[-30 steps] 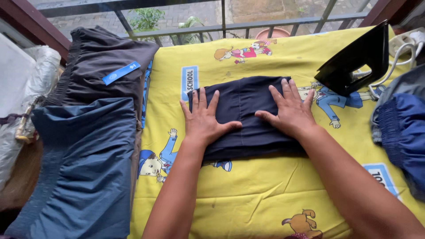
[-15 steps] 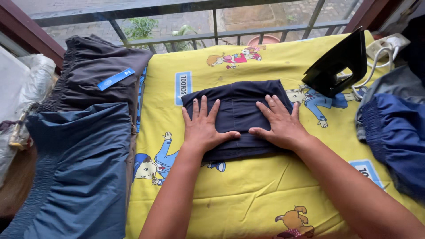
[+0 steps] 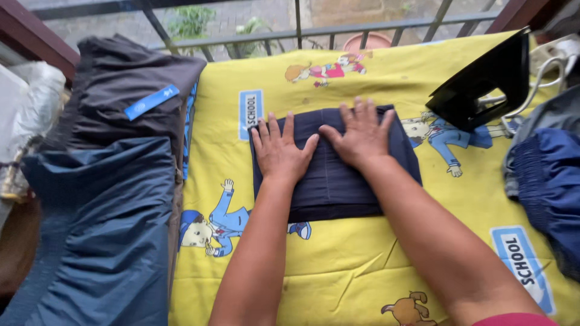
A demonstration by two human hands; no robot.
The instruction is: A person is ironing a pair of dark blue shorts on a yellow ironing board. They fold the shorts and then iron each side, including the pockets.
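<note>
**Hands drawn together on the folded cloth**

Both your hands have slid inward since half a second ago and now lie almost side by side. Your left hand (image 3: pixel 279 151) and right hand (image 3: pixel 361 136) rest flat, fingers spread, gripping nothing, pressing the folded dark navy garment (image 3: pixel 332 166) at the middle of the yellow cartoon sheet (image 3: pixel 338 265). You look to be smoothing a finished fold; next likely calls for an even sweep outward or one more fold. The black iron (image 3: pixel 483 81) stands upright, well apart. Blue clothes (image 3: pixel 547 181) at right are cut off; what the garment is, you cannot tell.
</note>
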